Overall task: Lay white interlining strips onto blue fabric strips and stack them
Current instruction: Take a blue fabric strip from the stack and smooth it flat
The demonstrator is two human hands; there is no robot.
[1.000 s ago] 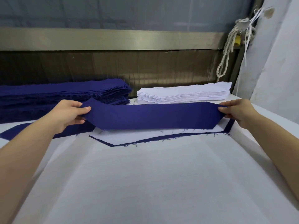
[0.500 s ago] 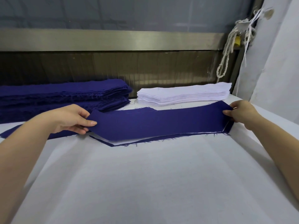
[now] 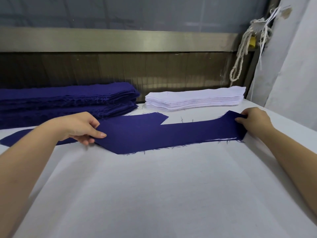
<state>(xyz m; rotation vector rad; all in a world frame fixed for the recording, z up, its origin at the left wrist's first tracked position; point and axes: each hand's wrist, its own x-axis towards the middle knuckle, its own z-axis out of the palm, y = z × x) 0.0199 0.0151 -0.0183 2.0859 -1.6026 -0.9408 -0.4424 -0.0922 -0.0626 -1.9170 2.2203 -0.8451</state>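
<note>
A dark blue fabric strip [image 3: 171, 136] lies flat across the white table, covering a stack beneath it; only a thin sliver of white interlining [image 3: 221, 139] peeks out at its right front edge. My left hand [image 3: 82, 127] pinches the strip's left end, thumb on top. My right hand [image 3: 252, 121] pinches its right end. Another blue strip [image 3: 145, 117] runs from the far left behind my left hand and ends in a point. A tall pile of blue strips [image 3: 68, 98] sits at the back left, a pile of white interlining strips [image 3: 195, 98] at the back right.
The white table surface [image 3: 163, 194] stretches toward me. A metal rail and dark panel [image 3: 120, 43] stand behind the piles. White cords [image 3: 240, 62] hang at the back right beside a pale cloth-covered wall [image 3: 291, 66].
The blue strip, held up in the air a second ago, has come down flat onto the stack. It now hides nearly all the white interlining below. Both hands moved down with it.
</note>
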